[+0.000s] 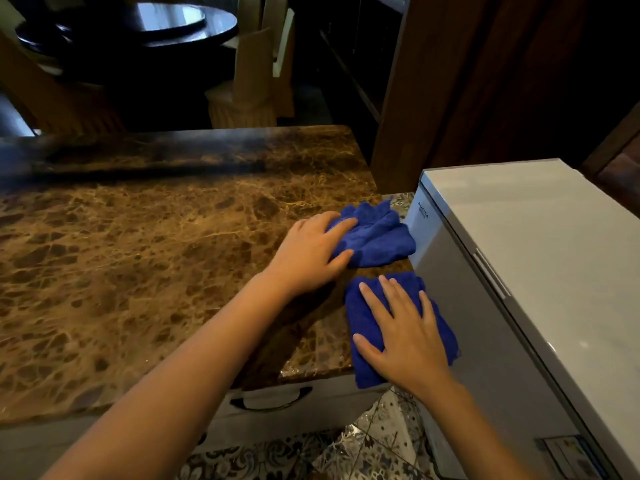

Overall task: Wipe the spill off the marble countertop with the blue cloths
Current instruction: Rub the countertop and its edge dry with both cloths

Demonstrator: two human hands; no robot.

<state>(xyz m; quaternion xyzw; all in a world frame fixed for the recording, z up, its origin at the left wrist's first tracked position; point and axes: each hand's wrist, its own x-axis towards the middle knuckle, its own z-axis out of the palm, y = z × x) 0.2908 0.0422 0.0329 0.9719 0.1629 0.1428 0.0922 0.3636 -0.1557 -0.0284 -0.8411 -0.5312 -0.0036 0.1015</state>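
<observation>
Two bright blue terry cloths lie at the right end of the brown veined marble desk [138,271], close to the white chest freezer [519,254] beside it. The left hand [308,252] rests on the rumpled farther cloth [377,237], fingers curled loosely over its near edge, not clenched. The right hand [405,336] lies flat and spread on the folded nearer cloth [363,327], which overhangs the desk's front corner above a grey drawer [311,403]. No puddle is plain to see; glare on the stone makes it hard to tell. I judge the wiping is in progress, with the left stretch possibly still to cover.
</observation>
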